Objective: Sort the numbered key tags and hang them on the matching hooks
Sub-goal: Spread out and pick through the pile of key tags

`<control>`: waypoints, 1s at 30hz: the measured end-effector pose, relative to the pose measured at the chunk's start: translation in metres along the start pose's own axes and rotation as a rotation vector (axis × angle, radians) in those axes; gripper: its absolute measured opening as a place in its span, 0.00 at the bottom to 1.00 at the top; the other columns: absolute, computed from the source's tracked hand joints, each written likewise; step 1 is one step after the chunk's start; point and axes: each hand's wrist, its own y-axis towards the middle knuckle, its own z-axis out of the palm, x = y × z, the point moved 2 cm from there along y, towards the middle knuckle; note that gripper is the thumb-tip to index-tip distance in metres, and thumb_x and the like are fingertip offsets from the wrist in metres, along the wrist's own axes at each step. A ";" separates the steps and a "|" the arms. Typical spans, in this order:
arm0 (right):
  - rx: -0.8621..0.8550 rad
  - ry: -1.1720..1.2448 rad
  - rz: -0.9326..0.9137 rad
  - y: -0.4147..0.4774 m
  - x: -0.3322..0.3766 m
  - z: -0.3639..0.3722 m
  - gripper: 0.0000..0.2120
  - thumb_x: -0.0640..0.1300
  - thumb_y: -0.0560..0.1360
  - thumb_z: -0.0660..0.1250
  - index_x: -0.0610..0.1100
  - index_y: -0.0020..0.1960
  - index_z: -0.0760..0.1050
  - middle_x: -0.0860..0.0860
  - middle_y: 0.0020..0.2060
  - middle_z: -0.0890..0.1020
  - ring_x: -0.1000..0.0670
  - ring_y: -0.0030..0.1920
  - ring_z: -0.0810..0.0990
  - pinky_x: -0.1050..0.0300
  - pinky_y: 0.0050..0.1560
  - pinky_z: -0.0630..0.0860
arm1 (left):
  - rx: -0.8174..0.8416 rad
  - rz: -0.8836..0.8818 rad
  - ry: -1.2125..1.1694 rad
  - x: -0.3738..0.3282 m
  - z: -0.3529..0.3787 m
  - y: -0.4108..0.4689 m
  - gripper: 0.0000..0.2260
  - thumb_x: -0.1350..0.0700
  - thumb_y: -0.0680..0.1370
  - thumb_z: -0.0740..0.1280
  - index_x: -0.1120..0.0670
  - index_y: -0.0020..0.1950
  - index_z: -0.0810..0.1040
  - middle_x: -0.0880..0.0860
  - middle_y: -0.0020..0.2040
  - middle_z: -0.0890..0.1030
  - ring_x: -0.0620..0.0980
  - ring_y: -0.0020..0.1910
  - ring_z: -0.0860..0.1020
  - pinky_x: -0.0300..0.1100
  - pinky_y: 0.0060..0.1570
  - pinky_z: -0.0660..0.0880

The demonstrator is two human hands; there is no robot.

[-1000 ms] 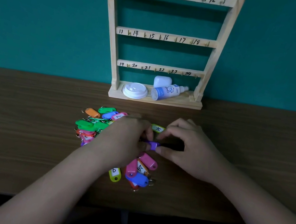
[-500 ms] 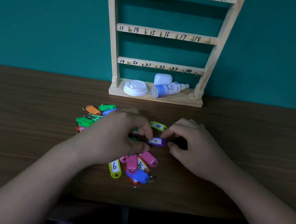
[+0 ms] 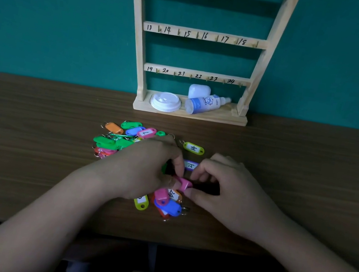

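A pile of several coloured key tags [image 3: 126, 138] lies on the brown table [image 3: 31, 147] in front of a wooden hook rack [image 3: 203, 35] with numbered hooks. My left hand [image 3: 145, 168] and my right hand [image 3: 224, 190] meet over the pile and both pinch a pink tag [image 3: 184, 183] between their fingertips. A purple tag [image 3: 190, 165] lies flat just behind it, its written number facing up. A yellow-green tag marked 14 [image 3: 193, 148] lies apart to the right. More tags [image 3: 167, 204] sit below my hands.
On the rack's base lie a white cup lid [image 3: 166, 101], a white case [image 3: 199, 91] and a spray bottle on its side [image 3: 204, 104]. A teal wall stands behind. The table's front edge runs near the bottom of the view.
The purple tag that both hands held now lies on the table. My hands have moved slightly nearer to me and picked up a pink tag.
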 end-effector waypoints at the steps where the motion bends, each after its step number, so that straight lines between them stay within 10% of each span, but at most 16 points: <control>1: -0.009 0.012 0.003 0.001 0.000 0.002 0.09 0.59 0.74 0.76 0.58 0.47 0.78 0.61 0.45 0.76 0.59 0.51 0.76 0.50 0.54 0.74 | -0.015 0.005 -0.007 -0.001 0.000 0.000 0.08 0.50 0.74 0.79 0.44 0.50 0.83 0.41 0.52 0.74 0.36 0.53 0.73 0.31 0.49 0.69; 13: -0.057 -0.094 0.000 -0.002 0.004 -0.004 0.12 0.40 0.76 0.73 0.57 0.52 0.81 0.62 0.46 0.76 0.65 0.49 0.74 0.57 0.50 0.67 | -0.106 0.049 -0.120 0.020 -0.018 -0.016 0.11 0.53 0.75 0.79 0.40 0.55 0.86 0.42 0.53 0.80 0.41 0.58 0.78 0.39 0.59 0.74; 18: 0.015 0.044 -0.081 -0.011 0.022 -0.002 0.05 0.51 0.78 0.74 0.56 0.54 0.82 0.62 0.48 0.77 0.61 0.55 0.77 0.62 0.53 0.69 | -0.068 0.021 -0.129 0.024 -0.022 -0.023 0.13 0.51 0.75 0.79 0.39 0.58 0.85 0.41 0.55 0.81 0.34 0.61 0.75 0.39 0.70 0.70; 30: 0.124 -0.075 -0.227 -0.016 0.025 0.004 0.09 0.59 0.77 0.73 0.58 0.55 0.80 0.63 0.52 0.73 0.58 0.56 0.73 0.49 0.58 0.70 | 0.095 0.059 -0.133 0.013 -0.018 -0.032 0.17 0.54 0.68 0.80 0.36 0.52 0.85 0.40 0.55 0.77 0.42 0.59 0.77 0.42 0.58 0.76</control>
